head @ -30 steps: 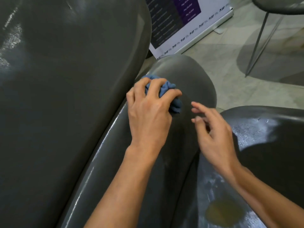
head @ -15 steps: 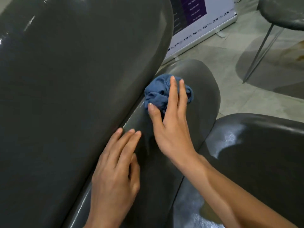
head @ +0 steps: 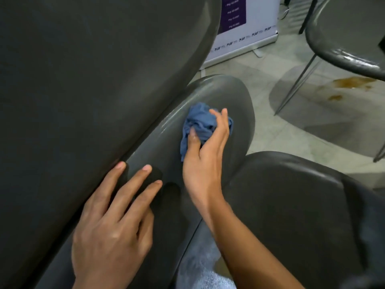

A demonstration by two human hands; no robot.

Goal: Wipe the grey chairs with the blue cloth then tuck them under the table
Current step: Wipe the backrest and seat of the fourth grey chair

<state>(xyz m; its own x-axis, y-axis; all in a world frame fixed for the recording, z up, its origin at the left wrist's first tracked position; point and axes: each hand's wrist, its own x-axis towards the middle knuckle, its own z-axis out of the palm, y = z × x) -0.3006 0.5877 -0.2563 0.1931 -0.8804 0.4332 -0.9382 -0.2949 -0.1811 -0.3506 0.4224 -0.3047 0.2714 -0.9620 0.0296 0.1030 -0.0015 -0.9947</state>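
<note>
- The right hand is pressing the blue cloth onto the grey chair, thumb and fingers curling round the bunched fabric.
- The left hand is resting flat on the same chair part, fingers straight and spread, holding nothing.
- The chair part's long axis is running away from the hands toward the floor; unwiped surface is lying ahead of the cloth, nearer the right hand.
- The cloth is appearing crumpled, the chair glossy and dark grey.

Glossy dark grey chairs, crumpled blue cloth, white-and-purple banner, pale floor stained brown.
</note>
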